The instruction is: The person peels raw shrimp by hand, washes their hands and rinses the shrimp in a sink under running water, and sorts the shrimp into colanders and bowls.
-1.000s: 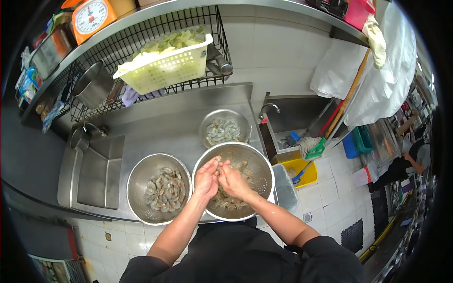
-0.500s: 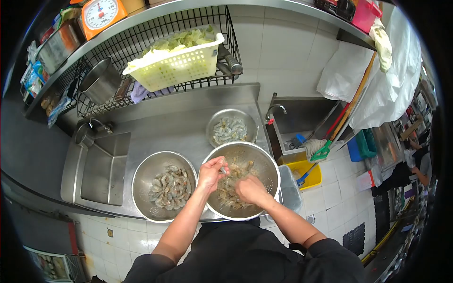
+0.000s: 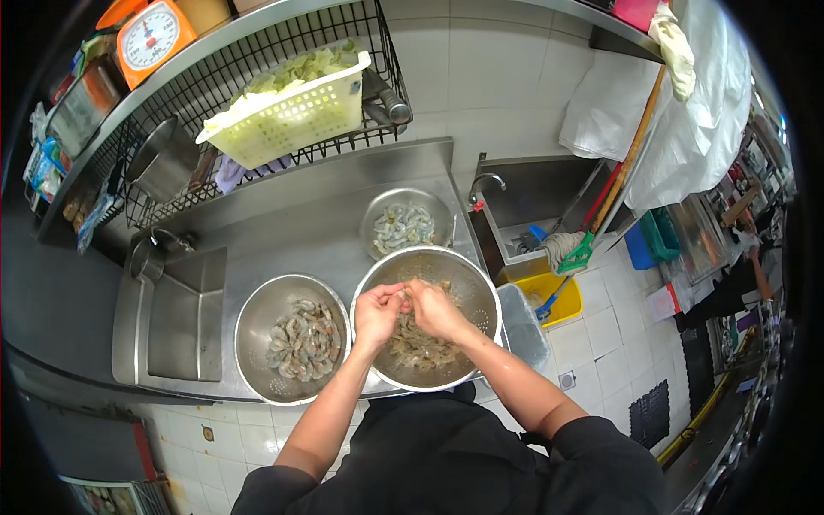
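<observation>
My left hand (image 3: pixel 378 318) and my right hand (image 3: pixel 434 312) meet fingertip to fingertip over the right perforated steel bowl (image 3: pixel 493 322). Both are closed in a pinch on a shrimp, which the fingers mostly hide. Below them, the bowl holds a pile of brownish shrimp shells and scraps (image 3: pixel 421 350). To the left, another perforated bowl (image 3: pixel 249 330) contains many grey unpeeled shrimp (image 3: pixel 302 342). Behind the right bowl stands a smaller steel bowl (image 3: pixel 371 213) with pale peeled shrimp (image 3: pixel 405 227).
A steel sink (image 3: pixel 184 330) lies at the left of the counter. A yellow basket (image 3: pixel 292 124) of leafy greens sits on a wire rack above. At the right are a deep sink (image 3: pixel 536 202), a clear bin (image 3: pixel 522 322), a yellow bucket (image 3: pixel 558 296) and a person (image 3: pixel 725 292).
My right hand has lifted from the shell pile and come up to my left fingers. The view has shifted slightly, so the surroundings sit a little farther left.
</observation>
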The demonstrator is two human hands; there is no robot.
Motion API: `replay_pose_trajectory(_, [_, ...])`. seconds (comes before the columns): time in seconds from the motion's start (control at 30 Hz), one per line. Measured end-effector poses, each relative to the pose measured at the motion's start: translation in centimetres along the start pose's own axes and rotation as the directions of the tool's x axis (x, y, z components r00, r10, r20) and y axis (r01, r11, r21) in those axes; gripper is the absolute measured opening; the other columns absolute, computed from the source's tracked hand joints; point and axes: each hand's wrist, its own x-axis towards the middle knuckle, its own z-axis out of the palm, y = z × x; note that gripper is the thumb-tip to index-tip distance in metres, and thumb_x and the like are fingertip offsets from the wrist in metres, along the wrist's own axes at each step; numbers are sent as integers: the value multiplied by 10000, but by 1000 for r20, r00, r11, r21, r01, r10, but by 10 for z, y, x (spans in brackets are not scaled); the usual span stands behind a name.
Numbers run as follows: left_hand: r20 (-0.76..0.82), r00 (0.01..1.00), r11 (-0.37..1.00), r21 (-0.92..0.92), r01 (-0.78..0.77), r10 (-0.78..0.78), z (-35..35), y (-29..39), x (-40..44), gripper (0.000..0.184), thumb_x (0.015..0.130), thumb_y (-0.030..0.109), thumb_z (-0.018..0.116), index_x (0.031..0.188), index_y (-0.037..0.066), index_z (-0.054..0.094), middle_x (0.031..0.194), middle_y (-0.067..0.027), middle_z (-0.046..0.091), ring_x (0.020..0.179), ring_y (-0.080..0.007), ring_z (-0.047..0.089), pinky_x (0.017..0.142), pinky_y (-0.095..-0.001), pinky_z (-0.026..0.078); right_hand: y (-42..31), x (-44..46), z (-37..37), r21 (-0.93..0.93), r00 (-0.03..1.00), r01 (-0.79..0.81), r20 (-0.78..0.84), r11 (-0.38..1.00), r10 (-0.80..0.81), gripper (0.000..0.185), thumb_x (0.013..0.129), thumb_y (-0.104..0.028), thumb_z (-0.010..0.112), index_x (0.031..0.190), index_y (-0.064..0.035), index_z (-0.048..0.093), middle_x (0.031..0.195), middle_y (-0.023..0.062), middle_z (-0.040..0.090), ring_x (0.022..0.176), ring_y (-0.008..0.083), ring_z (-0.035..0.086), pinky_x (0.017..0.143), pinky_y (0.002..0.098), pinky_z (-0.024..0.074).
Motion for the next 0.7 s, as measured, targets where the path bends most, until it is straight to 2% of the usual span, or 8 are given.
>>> replay_pose_trajectory(0.17, [1,998,989,-138,59,-60,-13,-6,6,131,859,-15,634,970,-82,652,842,-124,692,715,-148,639,688,-267,519,-1,2,0,-8,995,63,80,998,-62,94,863,-34,507,890,51,535,869,275,617,828,438,624,709,486,492])
replay_pose_trajectory(0.23, [30,996,939,-331,92,-87,-16,-13,9,116,837,-22,661,940,-77,662,836,-137,687,740,-171,640,727,-291,516,-12,-1,-2,-176,990,92,121,980,-71,117,862,-79,525,869,38,533,865,261,622,806,438,627,701,494,502])
replay_pose_trajectory(0.37, [-18,980,885,-433,171,-199,-14,-11,8,118,815,-27,686,924,-69,672,833,-146,684,770,-186,642,769,-317,512,-17,1,4,-372,996,-3,79,928,35,156,862,-129,545,859,27,530,848,253,628,757,435,630,675,500,511])
replay_pose_trajectory(0.47, [-12,980,912,-368,180,-199,-19,-10,7,122,805,-25,702,917,-65,680,846,-145,688,746,-189,644,745,-311,521,-6,2,9,-272,998,60,1,960,-62,199,872,-172,571,868,25,538,744,254,624,692,441,626,625,509,501])
replay_pose_trajectory(0.53, [-30,999,980,-198,6,-12,-17,0,0,147,795,-21,719,931,-63,681,847,-141,687,717,-187,644,713,-300,530,-6,5,8,-231,996,68,-34,971,-78,202,845,-166,595,827,34,573,693,226,625,644,365,646,597,453,503])
replay_pose_trajectory(0.57, [-31,999,980,-198,6,-12,-18,5,-1,147,795,-21,719,931,-63,681,847,-141,687,717,-187,644,713,-300,530,-6,6,5,-231,996,70,-33,970,-79,202,845,-166,595,827,34,573,693,226,625,644,365,646,597,453,503])
replay_pose_trajectory(0.63, [34,999,969,-248,18,-10,-25,12,-1,143,797,-9,727,919,-66,679,839,-133,684,703,-182,646,688,-288,538,-4,9,-3,29,1000,-29,-7,999,29,191,821,-150,605,812,41,616,662,189,622,586,277,630,565,391,486])
replay_pose_trajectory(0.7, [37,999,960,-279,29,-20,-30,10,3,139,803,-7,722,920,-66,677,824,-128,681,700,-181,646,686,-289,540,1,9,-6,110,995,-102,7,989,102,163,802,-129,603,832,28,634,683,200,636,615,328,634,592,401,492])
